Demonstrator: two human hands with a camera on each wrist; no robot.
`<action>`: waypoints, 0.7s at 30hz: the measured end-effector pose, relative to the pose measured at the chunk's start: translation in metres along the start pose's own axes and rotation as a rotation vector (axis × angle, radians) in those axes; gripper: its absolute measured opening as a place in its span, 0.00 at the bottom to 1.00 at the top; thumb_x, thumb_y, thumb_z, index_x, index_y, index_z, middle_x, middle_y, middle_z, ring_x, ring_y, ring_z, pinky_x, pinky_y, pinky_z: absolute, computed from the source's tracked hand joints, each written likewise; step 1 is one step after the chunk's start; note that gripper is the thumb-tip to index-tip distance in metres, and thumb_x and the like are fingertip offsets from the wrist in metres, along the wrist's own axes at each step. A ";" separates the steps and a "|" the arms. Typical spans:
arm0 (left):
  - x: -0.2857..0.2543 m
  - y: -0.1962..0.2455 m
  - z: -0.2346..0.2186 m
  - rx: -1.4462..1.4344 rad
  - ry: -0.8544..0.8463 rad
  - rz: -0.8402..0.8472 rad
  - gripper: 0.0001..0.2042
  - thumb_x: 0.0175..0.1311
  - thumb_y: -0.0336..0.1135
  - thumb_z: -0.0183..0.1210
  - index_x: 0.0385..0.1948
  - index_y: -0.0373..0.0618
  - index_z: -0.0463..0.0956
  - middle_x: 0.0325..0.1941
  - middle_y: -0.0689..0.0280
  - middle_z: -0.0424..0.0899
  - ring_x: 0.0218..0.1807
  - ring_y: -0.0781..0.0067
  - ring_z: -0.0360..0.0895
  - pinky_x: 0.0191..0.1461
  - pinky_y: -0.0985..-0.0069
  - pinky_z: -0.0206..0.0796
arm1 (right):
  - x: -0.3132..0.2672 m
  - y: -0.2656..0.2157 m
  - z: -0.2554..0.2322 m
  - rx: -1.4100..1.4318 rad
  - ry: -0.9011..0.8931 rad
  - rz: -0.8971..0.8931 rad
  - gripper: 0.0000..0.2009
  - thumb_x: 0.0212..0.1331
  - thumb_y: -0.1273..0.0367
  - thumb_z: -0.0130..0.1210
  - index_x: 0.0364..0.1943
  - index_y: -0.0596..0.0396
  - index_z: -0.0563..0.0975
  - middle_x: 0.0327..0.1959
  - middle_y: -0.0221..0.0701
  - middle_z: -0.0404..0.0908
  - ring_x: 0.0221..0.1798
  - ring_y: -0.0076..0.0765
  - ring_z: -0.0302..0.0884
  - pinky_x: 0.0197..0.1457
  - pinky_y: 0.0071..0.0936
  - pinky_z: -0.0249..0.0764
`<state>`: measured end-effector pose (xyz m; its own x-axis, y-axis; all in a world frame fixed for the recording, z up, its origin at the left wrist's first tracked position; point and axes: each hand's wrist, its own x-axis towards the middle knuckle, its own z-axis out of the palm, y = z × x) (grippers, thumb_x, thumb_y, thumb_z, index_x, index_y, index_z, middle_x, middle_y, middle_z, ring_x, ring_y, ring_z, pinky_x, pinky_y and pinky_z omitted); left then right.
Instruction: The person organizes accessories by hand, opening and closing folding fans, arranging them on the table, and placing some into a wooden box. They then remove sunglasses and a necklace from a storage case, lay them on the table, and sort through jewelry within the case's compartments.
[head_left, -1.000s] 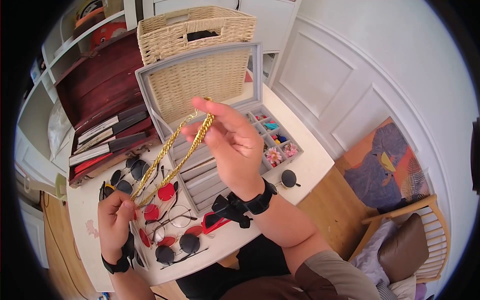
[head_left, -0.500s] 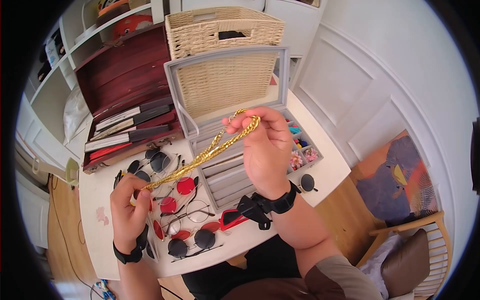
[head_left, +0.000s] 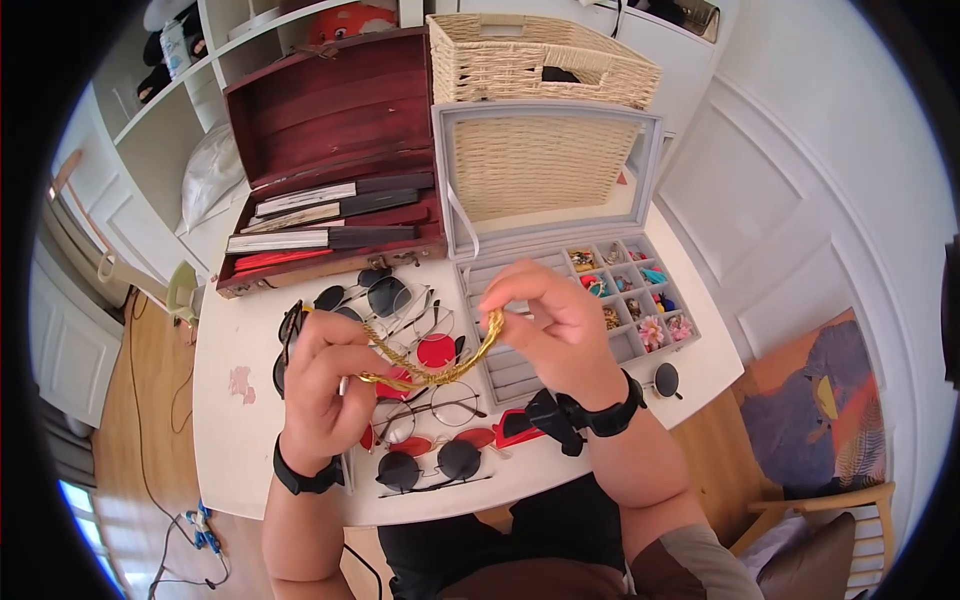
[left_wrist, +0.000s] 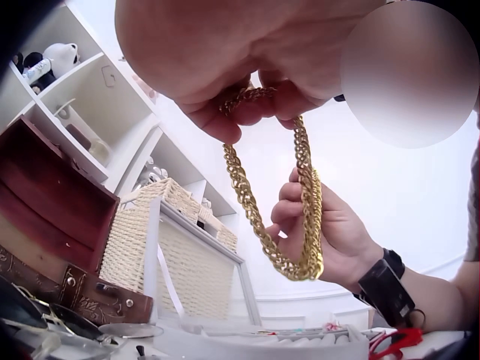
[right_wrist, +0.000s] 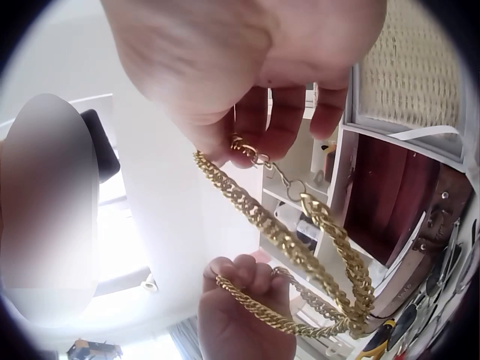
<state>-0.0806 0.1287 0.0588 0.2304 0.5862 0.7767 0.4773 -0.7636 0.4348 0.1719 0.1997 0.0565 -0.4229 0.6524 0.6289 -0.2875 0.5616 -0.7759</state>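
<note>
Both hands hold a thick gold chain necklace (head_left: 437, 379) above the table, its middle sagging between them. My left hand (head_left: 325, 385) pinches one end of the loop between thumb and curled fingers. At the other end, my right hand (head_left: 562, 325) grips the chain between thumb and fingertips. Thinner links and a ring near the clasp (right_wrist: 296, 189) hang just below the right fingers in the right wrist view. From the left wrist, the doubled necklace (left_wrist: 241, 191) dangles in a long U. Beneath the hands lie several pairs of glasses, among them round dark sunglasses (head_left: 460, 460).
A grey jewellery box (head_left: 655, 170) stands with its clear lid raised, small ornaments in its compartments. Left of it, an open dark red case (head_left: 330, 120) holds folded fans (head_left: 300, 238). Behind rises a wicker basket (head_left: 480, 75). Red-framed sunglasses (head_left: 515, 428) lie near the front edge.
The head view has swung left, so the table sits further right. The hands have come closer together and level, and the necklace, stretched taut half a second ago, now sags.
</note>
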 end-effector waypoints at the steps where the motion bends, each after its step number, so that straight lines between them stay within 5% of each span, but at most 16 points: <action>1: 0.001 0.002 0.001 -0.020 -0.023 0.019 0.15 0.48 0.14 0.50 0.35 0.41 0.77 0.39 0.59 0.74 0.37 0.64 0.72 0.37 0.74 0.66 | 0.001 -0.002 0.002 0.004 -0.006 0.000 0.08 0.62 0.77 0.61 0.44 0.54 0.81 0.41 0.31 0.82 0.45 0.28 0.78 0.53 0.26 0.71; 4: 0.001 0.005 0.006 -0.093 -0.074 -0.002 0.15 0.50 0.14 0.59 0.39 0.43 0.77 0.41 0.60 0.78 0.40 0.62 0.75 0.40 0.72 0.69 | 0.006 -0.006 0.010 -0.398 -0.196 -0.190 0.11 0.54 0.79 0.64 0.42 0.54 0.83 0.41 0.32 0.79 0.42 0.40 0.76 0.50 0.33 0.71; 7: 0.003 0.005 0.005 -0.145 -0.154 -0.006 0.15 0.53 0.17 0.66 0.40 0.45 0.78 0.42 0.62 0.81 0.43 0.60 0.78 0.44 0.70 0.72 | 0.004 -0.006 0.017 -0.452 -0.227 -0.197 0.10 0.55 0.74 0.66 0.41 0.49 0.82 0.43 0.28 0.80 0.47 0.39 0.77 0.53 0.34 0.69; 14: 0.004 0.010 0.008 -0.121 -0.211 0.048 0.12 0.50 0.18 0.68 0.35 0.46 0.82 0.44 0.64 0.80 0.46 0.62 0.79 0.48 0.70 0.74 | 0.000 -0.002 0.022 -0.367 -0.210 -0.140 0.10 0.57 0.75 0.64 0.42 0.50 0.81 0.46 0.31 0.81 0.49 0.40 0.77 0.54 0.34 0.72; 21: 0.005 0.014 0.009 -0.068 -0.163 0.083 0.15 0.43 0.19 0.70 0.34 0.51 0.86 0.43 0.68 0.75 0.47 0.63 0.75 0.49 0.70 0.70 | -0.002 -0.009 0.023 -0.122 -0.338 0.176 0.09 0.64 0.77 0.55 0.46 0.54 0.76 0.58 0.42 0.82 0.55 0.42 0.82 0.60 0.34 0.75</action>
<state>-0.0649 0.1237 0.0647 0.4033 0.5525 0.7295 0.3937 -0.8244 0.4067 0.1552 0.1813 0.0610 -0.7215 0.5512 0.4191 -0.0899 0.5256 -0.8460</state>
